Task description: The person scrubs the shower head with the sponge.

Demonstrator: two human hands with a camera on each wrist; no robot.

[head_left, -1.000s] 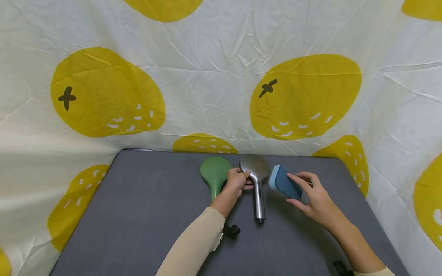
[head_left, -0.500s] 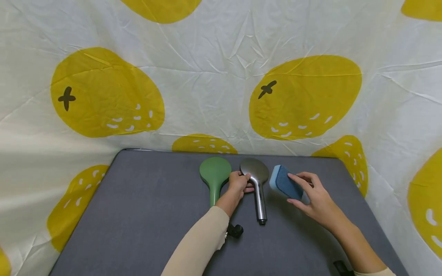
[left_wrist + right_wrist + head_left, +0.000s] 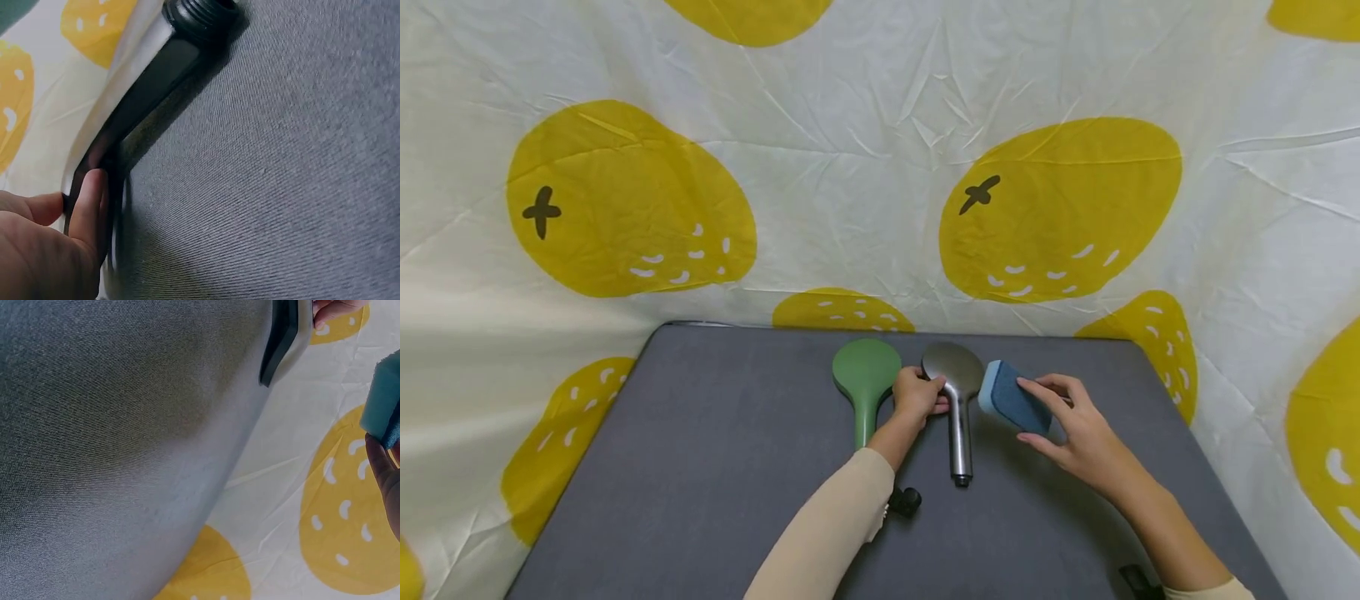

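My left hand (image 3: 917,395) pinches the metallic grey shower head (image 3: 961,433) at its neck, thumb on top and fingers beneath. Its black threaded end (image 3: 203,17) shows in the left wrist view. A green shower head (image 3: 867,371) lies just left of that hand, its lower handle hidden behind my forearm. My right hand (image 3: 1078,433) grips a blue sponge (image 3: 1018,398) between thumb and fingers, above the table and close to the right of the grey shower head's round face. A paler blue layer (image 3: 380,403) of the sponge shows in the right wrist view.
The dark grey cloth-covered table (image 3: 700,467) ends at a white curtain (image 3: 850,217) with yellow fruit prints, which rises behind and at both sides. A black device (image 3: 906,502) sits at my left wrist, and another black piece (image 3: 1138,579) at my right.
The sponge in my right hand has shifted slightly left, nearer the grey shower head. That shower head's handle swung a little right, then back left; my left hand keeps its hold.
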